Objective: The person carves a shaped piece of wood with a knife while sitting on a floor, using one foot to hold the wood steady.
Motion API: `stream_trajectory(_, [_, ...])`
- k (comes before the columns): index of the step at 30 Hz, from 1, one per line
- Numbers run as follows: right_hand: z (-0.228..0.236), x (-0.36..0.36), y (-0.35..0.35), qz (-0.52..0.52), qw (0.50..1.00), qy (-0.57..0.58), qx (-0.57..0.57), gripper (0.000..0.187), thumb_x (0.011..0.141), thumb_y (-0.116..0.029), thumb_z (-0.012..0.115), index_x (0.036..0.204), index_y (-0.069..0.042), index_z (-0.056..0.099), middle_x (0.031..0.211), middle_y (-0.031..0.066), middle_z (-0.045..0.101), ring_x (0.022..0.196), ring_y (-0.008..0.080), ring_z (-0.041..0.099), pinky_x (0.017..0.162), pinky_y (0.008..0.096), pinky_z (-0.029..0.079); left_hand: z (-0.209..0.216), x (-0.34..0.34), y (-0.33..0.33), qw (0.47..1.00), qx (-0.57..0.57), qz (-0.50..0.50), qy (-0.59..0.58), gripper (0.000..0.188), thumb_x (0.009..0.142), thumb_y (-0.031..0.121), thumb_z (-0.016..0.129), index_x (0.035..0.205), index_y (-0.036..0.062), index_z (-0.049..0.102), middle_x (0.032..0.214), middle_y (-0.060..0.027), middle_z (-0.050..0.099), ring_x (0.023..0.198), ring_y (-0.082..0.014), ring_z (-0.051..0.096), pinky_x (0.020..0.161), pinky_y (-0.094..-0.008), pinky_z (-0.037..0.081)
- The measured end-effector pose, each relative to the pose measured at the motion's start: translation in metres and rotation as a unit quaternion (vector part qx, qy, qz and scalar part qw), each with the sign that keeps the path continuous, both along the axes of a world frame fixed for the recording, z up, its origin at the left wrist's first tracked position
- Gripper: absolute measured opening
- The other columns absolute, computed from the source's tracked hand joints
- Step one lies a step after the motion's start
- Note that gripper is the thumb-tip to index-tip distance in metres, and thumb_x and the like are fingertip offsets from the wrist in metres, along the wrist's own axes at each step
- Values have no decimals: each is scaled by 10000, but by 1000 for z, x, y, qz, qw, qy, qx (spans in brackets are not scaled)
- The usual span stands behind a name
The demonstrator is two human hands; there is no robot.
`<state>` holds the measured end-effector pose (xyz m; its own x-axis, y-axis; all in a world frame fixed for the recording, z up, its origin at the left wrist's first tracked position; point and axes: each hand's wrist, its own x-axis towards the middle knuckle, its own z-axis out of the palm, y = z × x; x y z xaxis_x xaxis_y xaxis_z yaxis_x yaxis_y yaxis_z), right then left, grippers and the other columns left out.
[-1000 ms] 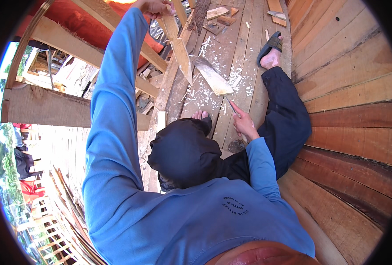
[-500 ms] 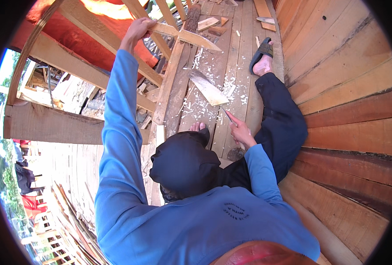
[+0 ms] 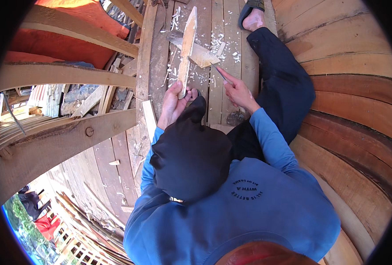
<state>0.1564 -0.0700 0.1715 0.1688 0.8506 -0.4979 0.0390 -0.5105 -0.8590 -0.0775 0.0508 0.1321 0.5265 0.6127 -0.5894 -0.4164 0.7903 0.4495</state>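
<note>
My left hand (image 3: 175, 102) grips the near end of a long pale wooden slat (image 3: 188, 44). The slat points away from me and lies across a flat wooden block (image 3: 200, 54) on the plank floor. To the right of the slat, my right hand (image 3: 239, 92) is closed on a thin blade tool (image 3: 221, 73) whose tip points at the block. Both sleeves are blue, and a black hood (image 3: 189, 154) hides my head from above. My right leg in dark trousers (image 3: 284, 84) stretches forward beside the hands.
Pale wood shavings (image 3: 224, 44) are scattered on the floor planks. Curved hull planking (image 3: 355, 101) rises on the right. Heavy timber ribs (image 3: 68, 137) and an orange-red sheet (image 3: 68, 53) are on the left. My sandalled foot (image 3: 253, 17) rests at the top. People stand far below at lower left (image 3: 41, 212).
My left arm, stretched far up toward the timbers before, has pulled back with the slat, which now lies across the block. The right hand stays by the block.
</note>
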Motion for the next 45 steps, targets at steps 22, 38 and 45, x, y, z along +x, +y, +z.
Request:
stream_trajectory(22, [-2,-11,32,161,973,-138,88,528,1025,-102,497,1511,-309,510,1404,98,645,1242,240,652,1020,352,493,-8,-4,-23,959,217,-150,107,347,1035,59,586,1352,-27,478,1060,-188,734,949,-242,747,866,-360,612])
stream_trajectory(38, [-14,-14,23,190,969,-136,74,535,1030,-48,473,1528,-242,495,1464,73,597,1170,197,644,1002,313,477,-21,-5,-34,985,91,-146,-11,274,1065,79,503,1330,17,473,1005,-118,690,882,-221,720,816,-351,605])
stream_trajectory(45, [-7,-20,17,218,940,-261,-20,631,1007,-64,487,1552,-374,412,1041,274,655,779,413,619,793,466,515,-13,8,-33,986,10,-164,10,171,1084,263,497,1124,102,458,845,-43,586,559,-80,488,463,-227,374])
